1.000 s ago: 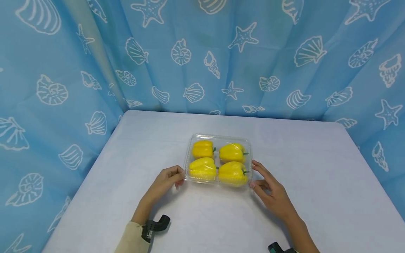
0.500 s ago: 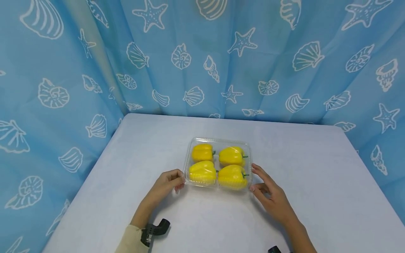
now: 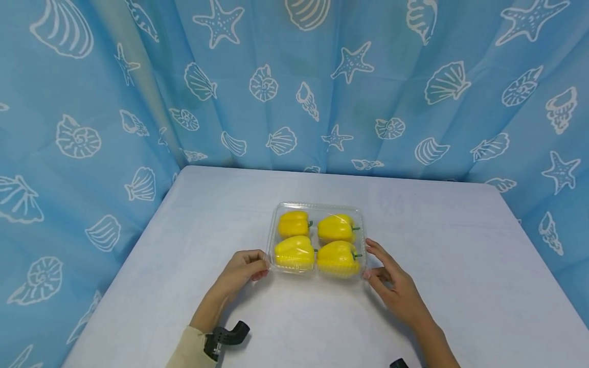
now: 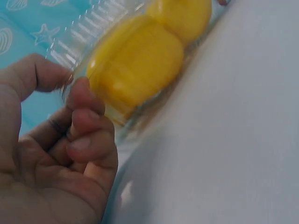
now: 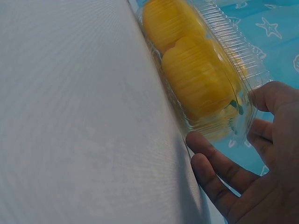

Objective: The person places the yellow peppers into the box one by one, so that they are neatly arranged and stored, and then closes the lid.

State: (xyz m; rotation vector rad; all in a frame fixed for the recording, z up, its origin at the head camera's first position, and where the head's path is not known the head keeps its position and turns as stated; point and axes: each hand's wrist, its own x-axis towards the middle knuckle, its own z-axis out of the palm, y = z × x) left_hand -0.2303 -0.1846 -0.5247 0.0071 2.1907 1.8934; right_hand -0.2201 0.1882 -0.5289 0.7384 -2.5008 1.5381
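A clear plastic clamshell box [image 3: 317, 205] sits on the white table with several yellow bell peppers [image 3: 338, 258] inside, their green stems pointing right. My left hand [image 3: 244, 268] pinches the near left corner of its rim between thumb and fingertips. In the left wrist view, the thumb and index fingertip [image 4: 81, 93] meet at the box's edge, the other fingers curled below. At the near right corner my right hand [image 3: 391, 281] holds the rim, its thumb tip [image 5: 261, 97] on the corner. Two of its lower fingers [image 5: 210, 158] stretch out beneath the box edge.
The table [image 3: 460, 255] is covered in white cloth. A blue curtain [image 3: 257, 87] with white shells and starfish hangs behind it and along both sides. Black wrist cameras [image 3: 230, 335] are strapped to the forearms.
The head view has tilted slightly, so the whole scene sits a little lower. Both hands keep their places at the box's near corners.
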